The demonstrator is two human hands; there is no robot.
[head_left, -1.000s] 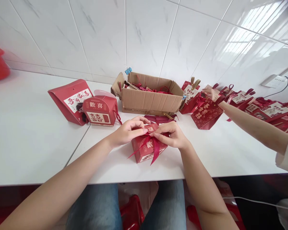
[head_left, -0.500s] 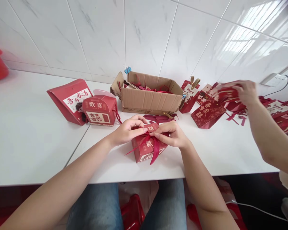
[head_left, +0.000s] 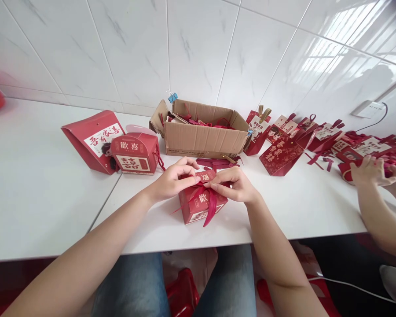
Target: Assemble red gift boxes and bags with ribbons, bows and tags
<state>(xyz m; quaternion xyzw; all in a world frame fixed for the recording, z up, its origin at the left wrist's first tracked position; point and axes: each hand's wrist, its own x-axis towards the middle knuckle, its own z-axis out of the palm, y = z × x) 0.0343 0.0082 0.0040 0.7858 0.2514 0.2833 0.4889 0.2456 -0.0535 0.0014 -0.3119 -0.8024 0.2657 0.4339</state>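
Bare left hand (head_left: 173, 179) and bare right hand (head_left: 235, 185) close together at the middle, fingers bent.
The bare left forearm (head_left: 95, 248) slants from the near left corner toward the far right, its wrist nearly straight; the left thumb points right, with the fingers arched on its far side. The bare right forearm (head_left: 272, 244) slants from the near right toward the far left; the right thumb and index finger point left in a pinch, tips together. Between the forearms, two thighs in blue denim (head_left: 130, 286) sit apart at the near edge.
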